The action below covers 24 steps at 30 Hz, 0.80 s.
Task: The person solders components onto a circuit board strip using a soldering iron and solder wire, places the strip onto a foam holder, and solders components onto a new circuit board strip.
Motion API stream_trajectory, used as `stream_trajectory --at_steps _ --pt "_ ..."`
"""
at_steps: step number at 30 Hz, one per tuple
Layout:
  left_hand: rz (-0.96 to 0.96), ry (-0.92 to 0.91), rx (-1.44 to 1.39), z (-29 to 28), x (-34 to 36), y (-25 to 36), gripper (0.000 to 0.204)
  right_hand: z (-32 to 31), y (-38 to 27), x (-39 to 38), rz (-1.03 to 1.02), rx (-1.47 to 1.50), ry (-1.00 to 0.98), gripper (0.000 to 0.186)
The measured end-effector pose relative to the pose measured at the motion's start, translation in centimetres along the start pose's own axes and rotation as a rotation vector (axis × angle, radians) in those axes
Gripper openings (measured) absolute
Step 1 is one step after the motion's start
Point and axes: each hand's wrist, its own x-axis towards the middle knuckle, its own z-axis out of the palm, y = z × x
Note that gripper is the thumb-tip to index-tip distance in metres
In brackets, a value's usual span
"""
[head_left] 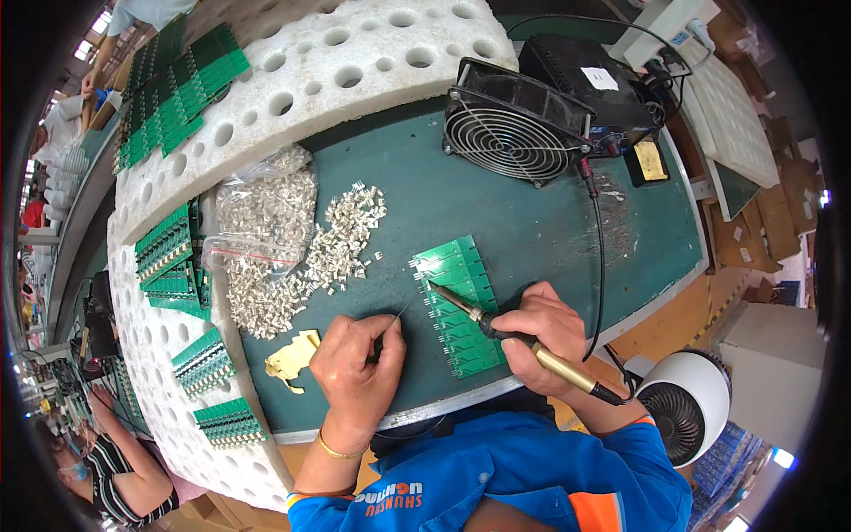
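Note:
A green circuit board panel point(458, 306) lies flat on the dark green bench, with small metal pins along its left edge. My right hand point(542, 335) is closed around a soldering iron point(523, 350) with a gold and black handle. The iron's tip rests at or just over the panel's upper left part; contact is hard to tell. To the left of the panel, my left hand point(359, 362) pinches a thin solder wire point(406, 308), whose end points toward the board. A crumpled piece of yellow paper or tape point(292, 357) lies beside my left hand.
Loose small metal connectors point(341, 239) spill from a clear plastic bag point(266, 204). White perforated foam point(355, 53) holds stacked green boards point(182, 89). Toward the back stand a black fan point(514, 133), a black box point(581, 84) and a yellow sponge point(650, 161). The iron's cord point(600, 266) crosses the bench's right side.

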Motion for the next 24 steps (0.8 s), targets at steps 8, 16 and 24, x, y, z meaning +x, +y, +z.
stream_trajectory --at_steps 8,16,24 --pt "0.037 -0.008 0.034 -0.12 0.27 0.08 0.014 0.11 -0.03 0.13 -0.004 0.007 -0.001 0.016" --pt "0.024 -0.015 0.036 0.04 0.25 0.11 0.014 0.05 -0.08 0.25 -0.002 0.003 -0.011 0.017" --pt "0.051 -0.013 0.041 0.22 0.3 0.05 0.014 0.07 -0.06 0.32 -0.007 -0.003 -0.016 0.017"
